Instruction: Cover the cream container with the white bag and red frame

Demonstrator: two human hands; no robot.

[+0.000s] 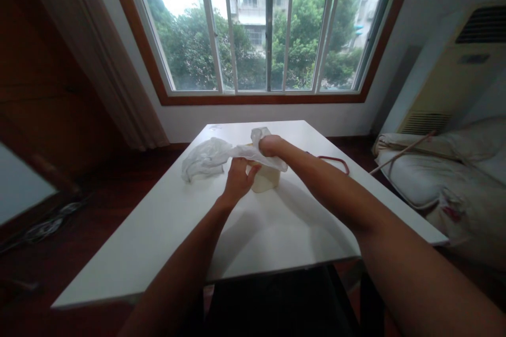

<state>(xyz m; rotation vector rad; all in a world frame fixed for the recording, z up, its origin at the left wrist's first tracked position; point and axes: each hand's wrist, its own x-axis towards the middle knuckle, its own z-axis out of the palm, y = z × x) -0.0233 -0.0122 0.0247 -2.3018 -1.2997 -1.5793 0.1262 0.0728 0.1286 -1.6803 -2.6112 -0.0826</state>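
A small cream-coloured container (266, 180) stands on the white table (169, 226), partly covered by my hands and thin plastic. My left hand (239, 179) grips its left side, with the thumb along the near face close to the rim. Over the container's top, my right hand (272, 145) is closed on a thin whitish plastic bag (207, 158); most of its fingertips are hidden. The crumpled bag stretches across the container's opening and spreads onto the table at the left. What lies inside the container cannot be seen.
A reddish-brown looped strip (336, 162) lies on the table to the right, partly behind my forearm. Beyond the table's right edge are a pale covered sofa (411, 179) and a thin stick (403, 152). A window (269, 26) is ahead; cables (51, 224) lie on the floor at left.
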